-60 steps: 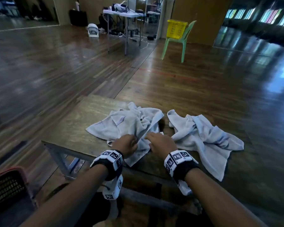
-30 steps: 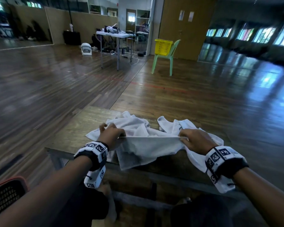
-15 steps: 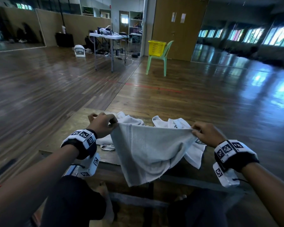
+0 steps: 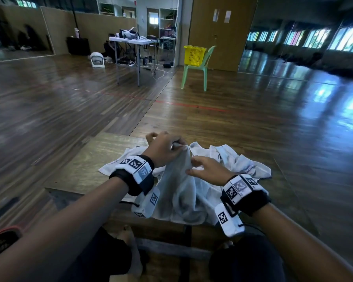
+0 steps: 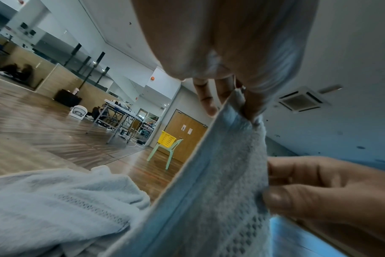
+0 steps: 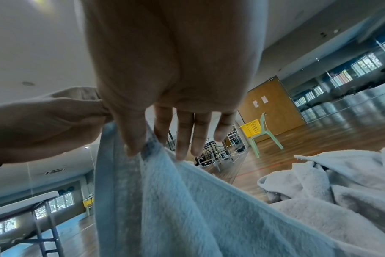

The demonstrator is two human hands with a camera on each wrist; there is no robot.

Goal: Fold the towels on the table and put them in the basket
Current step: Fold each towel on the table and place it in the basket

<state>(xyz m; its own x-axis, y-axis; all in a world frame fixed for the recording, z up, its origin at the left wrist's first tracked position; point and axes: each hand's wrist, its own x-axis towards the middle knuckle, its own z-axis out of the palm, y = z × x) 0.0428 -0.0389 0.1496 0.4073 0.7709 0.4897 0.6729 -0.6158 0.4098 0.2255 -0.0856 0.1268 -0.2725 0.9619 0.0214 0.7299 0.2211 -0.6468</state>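
A pale towel (image 4: 177, 196) hangs in front of me and drapes over the front edge of the low wooden table (image 4: 86, 163). My left hand (image 4: 176, 146) pinches the towel's top corner, seen close in the left wrist view (image 5: 242, 104). Just below and right of it, my right hand (image 4: 192, 166) pinches the same towel's edge between thumb and forefinger (image 6: 143, 146). A crumpled towel (image 4: 243, 161) lies on the table to the right. More white cloth (image 4: 114, 165) lies under my left wrist. The rim of a dark, red-edged basket (image 4: 0, 241) shows on the floor at lower left.
A yellow basket (image 4: 194, 54) sits on a green chair (image 4: 200, 72) far across the wooden floor. A white folding table (image 4: 130, 40) with gear and cables stands at the back left. My knees are under the table's front edge.
My hands, held apart with the towel stretched between them, have come together. The right hand moved left to meet the left, and the towel now hangs bunched.
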